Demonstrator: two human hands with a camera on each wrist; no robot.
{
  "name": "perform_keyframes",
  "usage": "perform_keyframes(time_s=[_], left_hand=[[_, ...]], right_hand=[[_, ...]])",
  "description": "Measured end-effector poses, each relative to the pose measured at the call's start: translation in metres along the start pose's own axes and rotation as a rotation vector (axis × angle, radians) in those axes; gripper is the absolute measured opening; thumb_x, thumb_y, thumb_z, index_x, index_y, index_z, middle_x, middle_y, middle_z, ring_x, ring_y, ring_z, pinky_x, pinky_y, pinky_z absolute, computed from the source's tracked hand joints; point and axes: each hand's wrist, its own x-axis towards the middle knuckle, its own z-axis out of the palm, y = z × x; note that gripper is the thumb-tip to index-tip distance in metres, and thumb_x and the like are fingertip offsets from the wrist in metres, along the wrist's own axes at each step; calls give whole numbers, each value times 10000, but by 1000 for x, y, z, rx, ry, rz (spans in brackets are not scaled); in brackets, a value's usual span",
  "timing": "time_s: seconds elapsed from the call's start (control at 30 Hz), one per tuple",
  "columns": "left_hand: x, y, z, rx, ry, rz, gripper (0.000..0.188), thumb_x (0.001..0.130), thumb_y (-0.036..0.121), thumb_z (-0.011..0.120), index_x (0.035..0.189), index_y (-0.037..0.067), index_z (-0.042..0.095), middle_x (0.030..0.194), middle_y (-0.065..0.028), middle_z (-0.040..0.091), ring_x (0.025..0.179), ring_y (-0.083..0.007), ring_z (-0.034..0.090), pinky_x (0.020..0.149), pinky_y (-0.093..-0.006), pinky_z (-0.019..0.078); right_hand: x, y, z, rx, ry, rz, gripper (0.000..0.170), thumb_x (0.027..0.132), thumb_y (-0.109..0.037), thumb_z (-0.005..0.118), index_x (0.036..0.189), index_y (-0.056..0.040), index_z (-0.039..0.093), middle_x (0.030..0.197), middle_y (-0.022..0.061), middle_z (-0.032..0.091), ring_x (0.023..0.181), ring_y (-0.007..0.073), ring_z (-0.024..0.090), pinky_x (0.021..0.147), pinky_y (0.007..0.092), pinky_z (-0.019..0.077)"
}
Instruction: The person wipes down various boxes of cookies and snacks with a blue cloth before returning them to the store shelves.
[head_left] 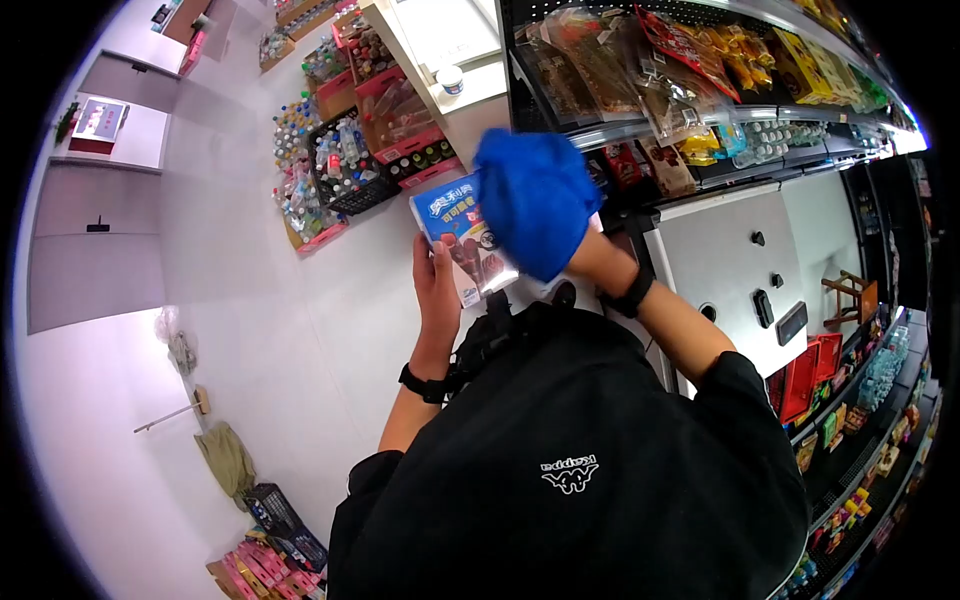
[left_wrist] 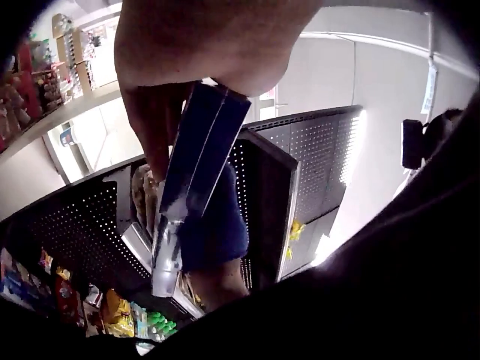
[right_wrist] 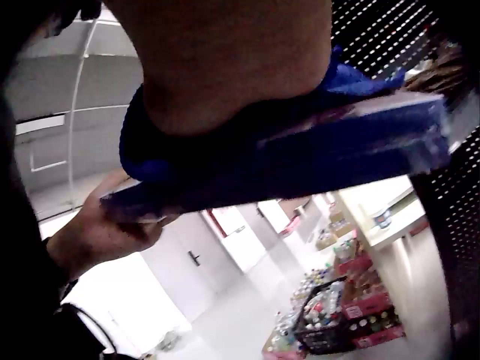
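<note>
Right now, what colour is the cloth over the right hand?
The cloth is bright blue, clearest in the head view.

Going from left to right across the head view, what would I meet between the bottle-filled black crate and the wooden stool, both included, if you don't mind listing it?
Black crate, snack box, blue cloth, white table, wooden stool.

White floor (head_left: pixel 340 330) beside stocked shelves (head_left: pixel 690 110).

The blue cloth (head_left: pixel 535 205) hides most of the right hand (head_left: pixel 596 260) (and part of the box (head_left: pixel 462 245), too).
</note>
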Motion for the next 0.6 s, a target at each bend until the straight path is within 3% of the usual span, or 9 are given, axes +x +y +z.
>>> perform_keyframes(time_s=[0.03, 0.1, 0.17, 0.23, 0.3, 0.33, 0.43, 0.53, 0.6], left_hand=[[0, 2, 1, 76, -23, 44, 345, 1065, 253, 516, 1307, 12, 471, 1180, -80, 592, 1011, -128, 582, 872, -267, 480], [3, 8, 6, 227, -70, 138, 294, 1056, 215, 533, 1264, 13, 485, 1123, -63, 602, 960, -112, 591, 839, -256, 487], [4, 16, 14, 281, -77, 22, 228, 1048, 212, 544, 1164, 25, 488, 1028, -34, 597, 958, -97, 568, 844, -269, 478], [7, 15, 10, 442, -110, 67, 369, 1078, 235, 452, 1374, 15, 452, 1241, -96, 579, 1108, -148, 557, 930, -283, 454], [8, 7, 3, 337, -48, 183, 453, 1084, 299, 441, 1434, 15, 407, 1334, -125, 551, 1206, -182, 533, 1001, -311, 440], [10, 2, -1, 283, -18, 244, 495, 1087, 332, 436, 1464, 15, 384, 1381, -140, 536, 1254, -199, 521, 1036, -325, 433], [9, -8, -17, 78, 47, -10, 638, 1074, 491, 360, 1520, 36, 326, 1478, -168, 469, 1346, -252, 471, 1097, -385, 416], [12, 6, -13, -355, 17, -185, 696, 1058, 574, 277, 1516, 52, 331, 1473, -173, 474, 1323, -277, 504, 1090, -426, 440], [9, 34, 0, -380, -58, -176, 725, 1048, 604, 244, 1509, 53, 337, 1469, -177, 478, 1312, -277, 518, 1088, -428, 450]], right_hand=[[5, 6, -13, 44, 71, 56, 394, 908, -210, 663, 1260, -42, 608, 1225, 158, 630, 1155, 331, 601, 1021, 413, 450], [26, 4, -24, -152, -28, 173, 407, 900, -215, 675, 1261, -39, 608, 1211, 161, 637, 1143, 331, 608, 1012, 397, 457], [34, 1, -8, -275, 22, 45, 477, 915, -232, 684, 1340, -49, 565, 1318, 171, 595, 1228, 327, 570, 1056, 401, 433], [21, -34, 28, 44, 86, 27, 543, 950, -256, 661, 1431, -68, 495, 1448, 173, 507, 1333, 323, 495, 1124, 426, 374], [23, -57, 44, 218, 32, 75, 611, 957, -283, 660, 1489, -86, 431, 1525, 168, 427, 1392, 326, 432, 1171, 450, 313], [24, -63, 41, 497, 12, 175, 575, 953, -309, 659, 1460, -104, 482, 1515, 159, 446, 1382, 331, 444, 1175, 456, 299], [38, -72, 12, 348, -76, -89, 502, 955, -312, 628, 1412, -122, 544, 1489, 172, 473, 1391, 337, 427, 1166, 468, 302], [21, -68, 7, 371, -231, -24, 485, 959, -314, 623, 1407, -142, 559, 1501, 160, 471, 1393, 328, 433, 1174, 459, 301], [14, -76, 5, 430, -209, -36, 498, 960, -323, 624, 1420, -150, 549, 1513, 157, 461, 1400, 331, 425, 1182, 458, 293]])
